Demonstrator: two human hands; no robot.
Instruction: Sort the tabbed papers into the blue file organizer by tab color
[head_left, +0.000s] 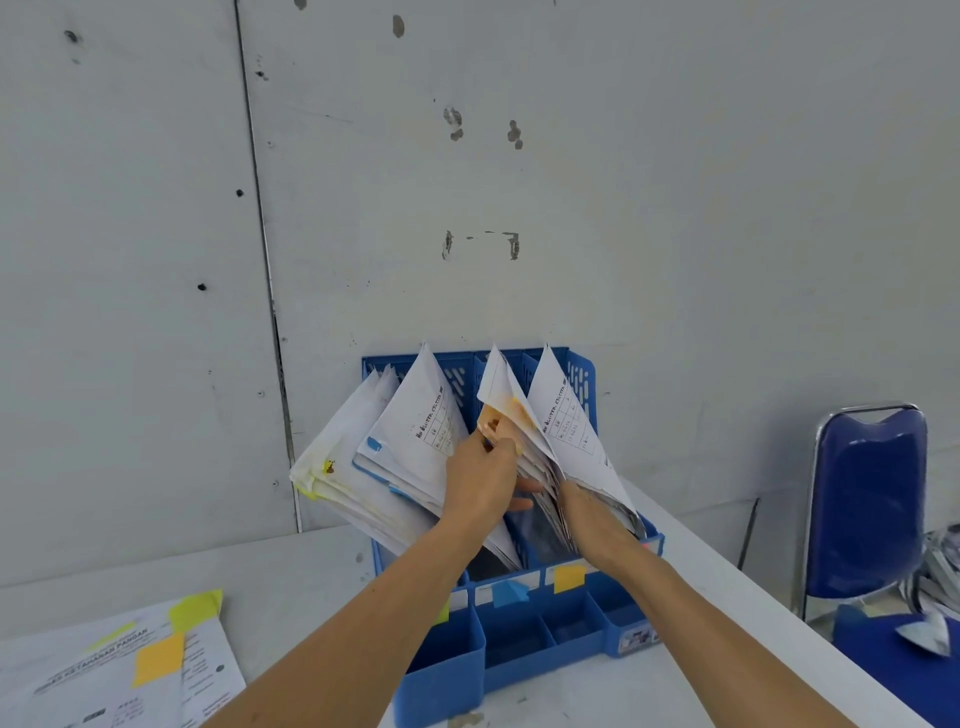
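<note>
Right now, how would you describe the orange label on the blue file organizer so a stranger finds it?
Find the blue file organizer against the grey wall on the white table. On its low front strip, between paper slots and small trays, sit coloured labels. The orange label lies just below the right hand; its left neighbour is a blue label.

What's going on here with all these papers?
A person is sorting paperwork into a blue file organizer. The left hand pinches an orange-tabbed sheet in it, while the right hand holds the right-hand stack. More tabbed sheets lie on the table.
</note>
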